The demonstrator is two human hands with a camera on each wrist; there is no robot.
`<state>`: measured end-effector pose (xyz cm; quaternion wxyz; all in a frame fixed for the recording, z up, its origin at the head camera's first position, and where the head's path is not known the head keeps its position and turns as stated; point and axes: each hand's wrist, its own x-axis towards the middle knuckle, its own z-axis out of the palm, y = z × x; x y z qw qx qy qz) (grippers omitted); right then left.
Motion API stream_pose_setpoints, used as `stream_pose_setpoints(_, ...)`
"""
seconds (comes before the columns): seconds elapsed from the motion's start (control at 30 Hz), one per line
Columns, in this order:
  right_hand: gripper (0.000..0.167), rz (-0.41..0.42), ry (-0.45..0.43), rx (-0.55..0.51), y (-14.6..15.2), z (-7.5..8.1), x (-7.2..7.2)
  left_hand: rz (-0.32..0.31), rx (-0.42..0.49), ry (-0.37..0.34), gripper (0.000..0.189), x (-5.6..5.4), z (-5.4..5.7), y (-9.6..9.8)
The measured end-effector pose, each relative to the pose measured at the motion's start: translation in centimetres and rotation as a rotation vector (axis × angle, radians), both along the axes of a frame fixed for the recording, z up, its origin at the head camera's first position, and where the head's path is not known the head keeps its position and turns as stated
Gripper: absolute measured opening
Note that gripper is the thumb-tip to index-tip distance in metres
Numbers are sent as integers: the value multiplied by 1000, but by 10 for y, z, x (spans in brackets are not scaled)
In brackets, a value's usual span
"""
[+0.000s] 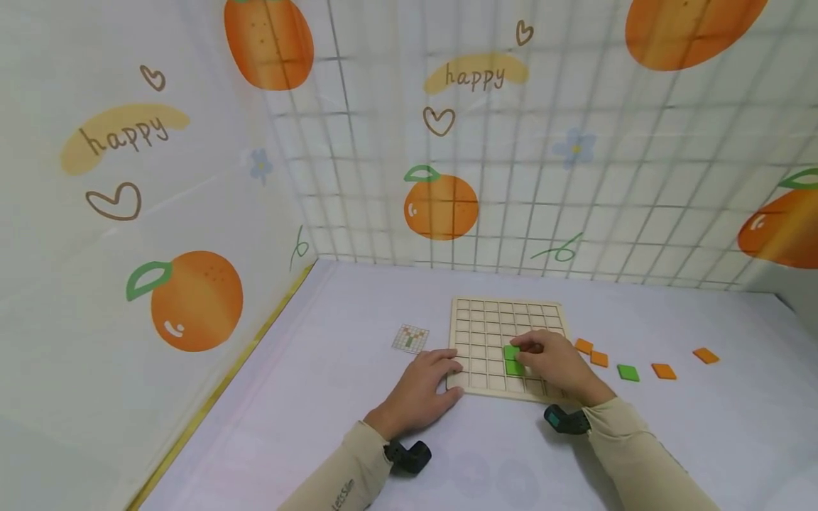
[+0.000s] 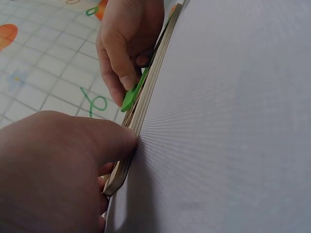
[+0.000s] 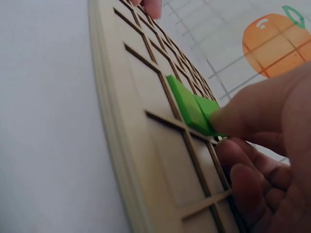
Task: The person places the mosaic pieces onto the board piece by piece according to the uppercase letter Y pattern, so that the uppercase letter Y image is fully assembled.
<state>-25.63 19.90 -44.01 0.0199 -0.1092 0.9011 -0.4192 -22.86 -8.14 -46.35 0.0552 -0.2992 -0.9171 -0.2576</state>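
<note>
A pale wooden grid board (image 1: 476, 339) lies on the table with two green square tiles side by side on it. The nearer green tile (image 1: 515, 368) sits on the grid; the farther green tile (image 1: 510, 351) is pinched by the right hand (image 1: 554, 360), its thumb on the tile's face in the right wrist view. The left hand (image 1: 418, 390) holds the board's near left corner, fingertips over the left edge and thumb (image 2: 114, 138) against the near edge. Partly behind the right hand, some of the grid squares are hidden.
Right of the board lie several loose orange tiles (image 1: 664, 371) and one green tile (image 1: 628, 372). A small printed pattern card (image 1: 411, 338) lies left of the board. A patterned curtain (image 1: 377, 177) rises behind the table.
</note>
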Motion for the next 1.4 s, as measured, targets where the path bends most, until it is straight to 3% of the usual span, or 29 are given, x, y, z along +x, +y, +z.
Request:
stream_pose_setpoints(0.67,26,-48,2,35,-2,-2,0,7,-8,-11,35,2,4,1)
stream_pose_setpoints(1.4,27,-28,29,48,0,-1,1,2,-9,-3,35,0,2,1)
